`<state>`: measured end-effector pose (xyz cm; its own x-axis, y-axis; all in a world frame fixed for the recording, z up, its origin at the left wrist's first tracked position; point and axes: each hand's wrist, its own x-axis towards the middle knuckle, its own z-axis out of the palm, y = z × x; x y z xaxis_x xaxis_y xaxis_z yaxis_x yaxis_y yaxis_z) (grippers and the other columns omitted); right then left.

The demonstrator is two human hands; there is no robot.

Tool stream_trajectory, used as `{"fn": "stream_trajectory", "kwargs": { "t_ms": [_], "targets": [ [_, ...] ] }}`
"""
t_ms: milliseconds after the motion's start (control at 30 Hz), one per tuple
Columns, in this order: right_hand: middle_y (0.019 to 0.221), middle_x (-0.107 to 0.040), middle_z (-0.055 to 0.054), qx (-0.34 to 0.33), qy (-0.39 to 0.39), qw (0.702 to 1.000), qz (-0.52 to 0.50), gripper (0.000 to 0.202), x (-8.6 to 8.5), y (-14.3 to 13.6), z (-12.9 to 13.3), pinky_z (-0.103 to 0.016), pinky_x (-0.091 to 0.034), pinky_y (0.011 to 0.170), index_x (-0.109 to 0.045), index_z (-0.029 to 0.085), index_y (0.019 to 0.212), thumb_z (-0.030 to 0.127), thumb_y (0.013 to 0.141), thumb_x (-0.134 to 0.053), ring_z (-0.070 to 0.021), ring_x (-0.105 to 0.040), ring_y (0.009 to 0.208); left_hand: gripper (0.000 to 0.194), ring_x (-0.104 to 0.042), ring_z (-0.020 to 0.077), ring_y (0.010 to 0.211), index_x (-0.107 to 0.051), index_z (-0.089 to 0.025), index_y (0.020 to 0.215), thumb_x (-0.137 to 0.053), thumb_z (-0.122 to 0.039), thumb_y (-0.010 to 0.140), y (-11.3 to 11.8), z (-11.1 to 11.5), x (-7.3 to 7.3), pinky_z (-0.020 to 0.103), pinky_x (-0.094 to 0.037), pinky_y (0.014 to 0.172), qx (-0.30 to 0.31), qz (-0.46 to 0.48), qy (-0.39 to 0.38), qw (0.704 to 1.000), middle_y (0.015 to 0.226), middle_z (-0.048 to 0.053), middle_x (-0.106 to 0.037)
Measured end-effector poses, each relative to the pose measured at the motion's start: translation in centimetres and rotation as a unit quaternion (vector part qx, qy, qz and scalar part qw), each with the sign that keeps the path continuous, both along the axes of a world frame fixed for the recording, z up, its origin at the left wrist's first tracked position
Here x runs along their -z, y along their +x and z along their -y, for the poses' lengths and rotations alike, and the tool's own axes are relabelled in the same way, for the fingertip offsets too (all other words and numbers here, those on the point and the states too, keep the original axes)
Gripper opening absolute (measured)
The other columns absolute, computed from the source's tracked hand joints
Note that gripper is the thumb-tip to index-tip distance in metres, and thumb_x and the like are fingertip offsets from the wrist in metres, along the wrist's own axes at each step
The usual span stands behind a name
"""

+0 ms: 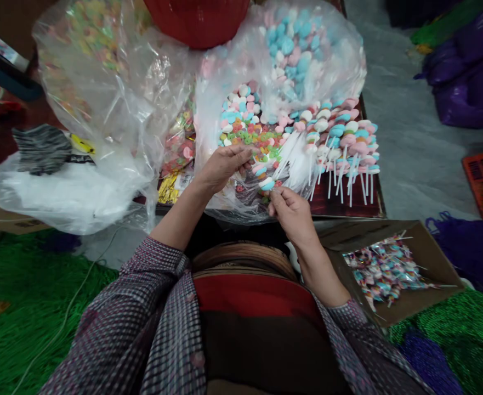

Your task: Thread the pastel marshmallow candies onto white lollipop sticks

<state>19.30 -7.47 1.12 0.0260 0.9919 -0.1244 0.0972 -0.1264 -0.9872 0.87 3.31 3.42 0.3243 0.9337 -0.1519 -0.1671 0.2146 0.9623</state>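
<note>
Between my hands is a candy skewer (266,183) with blue, white and pink pieces threaded on it. My right hand (291,211) pinches its lower end. At the skewer's upper end my left hand (229,164) has thumb and fingertips pressed together, close to the top candy; what lies between them is too small to tell. Loose gummy rings (247,134) and pastel candies (241,101) lie just beyond my hands on clear plastic. White sticks (296,159) are bunched to the right, beside a pile of threaded candy skewers (350,137).
Large clear bags of candy (296,44) stand at the back, near a red basin (198,19). A cardboard box (414,307) with wrapped skewers is at the lower right. A plastic bag (72,189) lies left.
</note>
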Motion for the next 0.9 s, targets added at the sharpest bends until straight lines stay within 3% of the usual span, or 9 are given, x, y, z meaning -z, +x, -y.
{"fn": "stream_trajectory", "kwargs": {
  "t_ms": [233,367,467,533,600,667,700,800,900],
  "targets": [
    [0.047,-0.051,0.008,-0.028,-0.159,0.973,-0.167,0.050,-1.4,-0.6,0.5,-0.023,-0.012,0.040,-0.065,0.021,0.087,0.069,0.078,-0.075,-0.0053,-0.024,0.038,0.034,-0.046,0.0034,0.053,-0.065,-0.016,0.067,-0.082,-0.038,0.086,1.0,1.5,0.8,0.018,-0.035,0.052,0.057,0.012,-0.010,0.998,0.060,-0.005,-0.056],
    [0.053,-0.058,0.005,-0.006,-0.065,0.994,-0.088,0.052,-0.2,-0.6,0.5,-0.023,-0.017,0.041,-0.065,0.020,0.077,0.072,0.080,-0.073,-0.0054,-0.030,0.041,0.037,-0.042,0.0045,0.052,-0.063,-0.016,0.069,-0.075,-0.043,0.091,1.0,2.0,0.5,0.019,-0.031,0.048,0.088,-0.048,0.024,0.995,0.061,-0.005,-0.053],
    [0.059,-0.061,0.004,0.029,-0.026,0.996,-0.080,0.048,0.3,0.0,0.3,-0.023,-0.020,0.044,-0.067,0.020,0.075,0.067,0.080,-0.076,-0.0049,-0.032,0.044,0.030,-0.053,0.0082,0.058,-0.070,-0.017,0.082,-0.057,-0.035,0.101,0.1,0.9,0.3,0.022,-0.042,0.056,0.064,-0.180,0.108,0.976,0.068,-0.002,-0.061],
    [0.058,-0.061,0.005,0.056,-0.029,0.991,-0.119,0.045,0.0,0.3,0.2,-0.023,-0.019,0.044,-0.067,0.020,0.076,0.063,0.078,-0.079,-0.0046,-0.031,0.044,0.026,-0.063,0.0120,0.072,-0.074,-0.018,0.095,-0.051,-0.027,0.102,-0.7,-0.5,0.5,0.025,-0.050,0.070,-0.002,-0.309,0.196,0.931,0.081,0.001,-0.069],
    [0.056,-0.060,0.006,0.066,-0.035,0.986,-0.150,0.044,-0.5,0.4,0.0,-0.023,-0.019,0.044,-0.066,0.020,0.077,0.061,0.076,-0.082,-0.0045,-0.032,0.043,0.022,-0.067,0.0175,0.093,-0.075,-0.019,0.101,-0.053,-0.023,0.099,-1.2,-2.0,0.8,0.030,-0.052,0.087,-0.062,-0.446,0.269,0.851,0.096,0.005,-0.074],
    [0.055,-0.059,0.006,0.064,-0.040,0.984,-0.163,0.044,-0.9,0.2,0.0,-0.023,-0.018,0.044,-0.066,0.020,0.077,0.061,0.074,-0.083,-0.0042,-0.031,0.042,0.019,-0.068,0.0230,0.105,-0.074,-0.017,0.104,-0.057,-0.021,0.097,-1.3,-3.3,1.1,0.034,-0.050,0.097,-0.068,-0.552,0.273,0.784,0.108,0.010,-0.074],
    [0.055,-0.059,0.006,0.060,-0.043,0.983,-0.165,0.045,-0.9,0.1,0.1,-0.023,-0.018,0.044,-0.067,0.020,0.077,0.062,0.074,-0.083,-0.0042,-0.031,0.042,0.019,-0.068,0.0252,0.107,-0.073,-0.015,0.106,-0.058,-0.020,0.096,-1.2,-3.7,1.2,0.036,-0.050,0.098,-0.065,-0.584,0.259,0.767,0.112,0.012,-0.072],
    [0.055,-0.059,0.005,0.056,-0.056,0.984,-0.161,0.046,-0.8,-0.2,0.2,-0.023,-0.019,0.045,-0.067,0.020,0.079,0.063,0.074,-0.082,-0.0046,-0.031,0.043,0.020,-0.068,0.0304,0.107,-0.070,-0.013,0.109,-0.059,-0.021,0.095,-0.5,-4.5,1.8,0.040,-0.049,0.097,-0.072,-0.594,0.225,0.769,0.115,0.015,-0.069],
    [0.055,-0.058,0.006,0.056,-0.059,0.985,-0.151,0.046,-0.5,-0.1,0.3,-0.024,-0.019,0.045,-0.067,0.021,0.080,0.065,0.075,-0.080,-0.0054,-0.031,0.044,0.012,-0.066,0.0335,0.111,-0.068,-0.018,0.099,-0.059,-0.018,0.091,-0.4,-4.9,2.4,0.042,-0.046,0.099,-0.101,-0.528,0.234,0.810,0.112,0.016,-0.069]
  ]
}}
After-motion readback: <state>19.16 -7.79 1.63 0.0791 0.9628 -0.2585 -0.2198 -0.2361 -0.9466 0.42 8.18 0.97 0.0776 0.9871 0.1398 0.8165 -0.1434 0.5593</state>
